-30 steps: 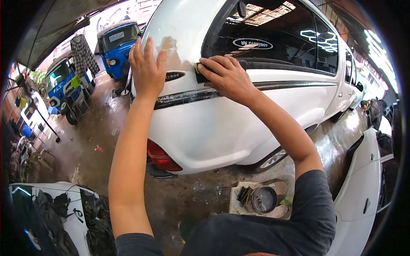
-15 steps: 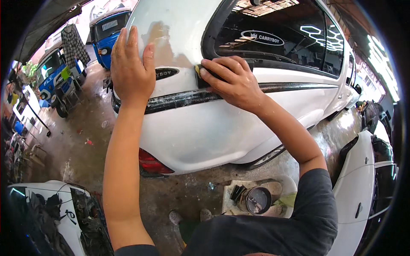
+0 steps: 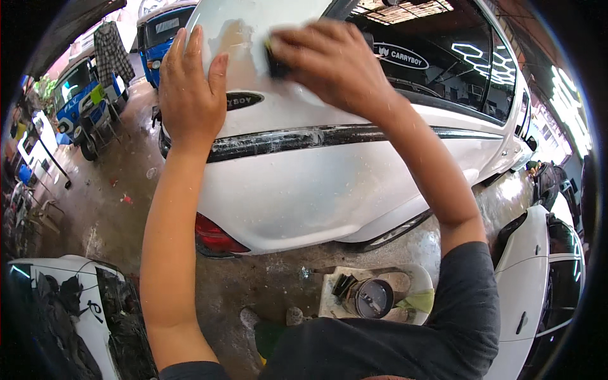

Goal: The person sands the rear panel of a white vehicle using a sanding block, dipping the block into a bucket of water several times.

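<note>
Flat against the rear corner of a white vehicle point(image 3: 285, 190) lies my left hand point(image 3: 190, 101), its fingers stretched upward. My right hand point(image 3: 339, 73), smeared by motion, grips a black sanding block point(image 3: 274, 62) against the upper panel. The block is beside a wet grey-brown patch point(image 3: 235, 47) in the white paint. Between the hands and lower down is a dark oval badge point(image 3: 247, 100), partly covered by my left hand. A black trim strip point(image 3: 285, 140) runs below it. The dark side window point(image 3: 430, 44) is right of my right hand.
Below the vehicle, a pale plastic seat point(image 3: 411, 278) bears a round tub of cloudy water point(image 3: 373, 297), black pieces point(image 3: 342, 286) and a green cloth point(image 3: 417, 301). A white car point(image 3: 522, 272) stands at right. Blue three-wheelers point(image 3: 79, 95) are parked far left.
My right hand has moved up and to the left with the sanding block, from just above the trim strip to beside the grey-brown patch. My left hand stays flat on the panel.
</note>
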Demonstrator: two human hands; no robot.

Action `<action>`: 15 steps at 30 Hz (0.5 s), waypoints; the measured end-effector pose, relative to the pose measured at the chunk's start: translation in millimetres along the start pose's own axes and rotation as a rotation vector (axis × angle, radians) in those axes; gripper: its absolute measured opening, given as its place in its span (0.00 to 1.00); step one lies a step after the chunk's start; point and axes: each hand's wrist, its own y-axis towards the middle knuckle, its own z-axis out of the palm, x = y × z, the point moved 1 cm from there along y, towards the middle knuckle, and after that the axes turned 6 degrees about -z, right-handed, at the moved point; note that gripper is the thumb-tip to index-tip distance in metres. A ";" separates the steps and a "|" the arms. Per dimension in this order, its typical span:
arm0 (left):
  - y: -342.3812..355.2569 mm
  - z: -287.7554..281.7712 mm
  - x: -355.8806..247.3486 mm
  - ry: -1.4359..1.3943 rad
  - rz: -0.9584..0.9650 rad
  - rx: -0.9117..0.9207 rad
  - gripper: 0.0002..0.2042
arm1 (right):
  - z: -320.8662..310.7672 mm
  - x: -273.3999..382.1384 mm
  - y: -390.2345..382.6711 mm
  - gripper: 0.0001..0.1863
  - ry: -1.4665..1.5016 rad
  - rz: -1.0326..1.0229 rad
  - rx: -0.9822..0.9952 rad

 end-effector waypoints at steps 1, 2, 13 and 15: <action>-0.4 -0.4 0.8 -0.001 -0.004 0.001 0.26 | 0.8 -6.4 13.2 0.25 0.024 0.012 -0.061; -1.0 -1.0 1.6 0.012 -0.018 0.014 0.26 | 1.2 -2.6 8.9 0.25 0.037 0.041 -0.052; -1.5 3.4 5.5 0.055 0.033 -0.021 0.26 | 1.1 -30.7 27.2 0.28 0.017 0.045 -0.017; -0.5 -1.2 10.5 0.065 0.031 -0.018 0.25 | 2.9 -8.3 7.9 0.28 0.042 0.041 -0.071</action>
